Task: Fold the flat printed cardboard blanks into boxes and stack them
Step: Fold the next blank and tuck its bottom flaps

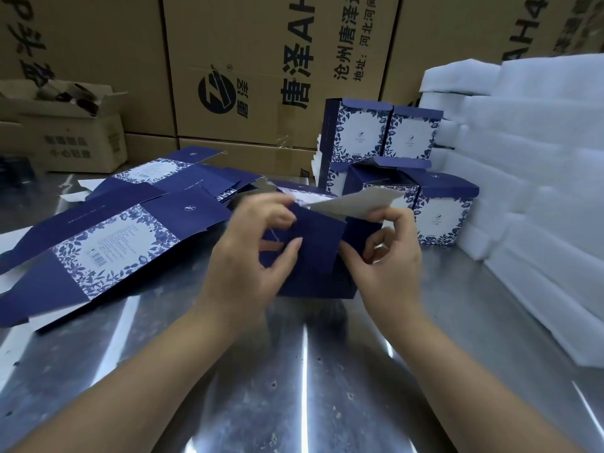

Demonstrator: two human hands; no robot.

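Closing up the end of the box (313,286) mid-worktop (294,371), between the blanks (108,243) and the stack (411,135). Pinching the navy flap (317,237) with the left hand (248,256), clamping the right hand (385,256) on the edge under the raised white flap (353,201). Probably worth pressing the navy one flat and squaring the corners before tucking the white one, avoiding a buckled tab.

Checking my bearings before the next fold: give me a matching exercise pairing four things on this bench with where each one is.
Things:
1. half-folded box
2. flat blanks
3. finished boxes
4. white foam sheets

Places:
A. piled at the right edge
B. spread flat on the left
C. gripped by the left hand and right hand
D. stacked two high behind the hands

Pairs: 1-C, 2-B, 3-D, 4-A
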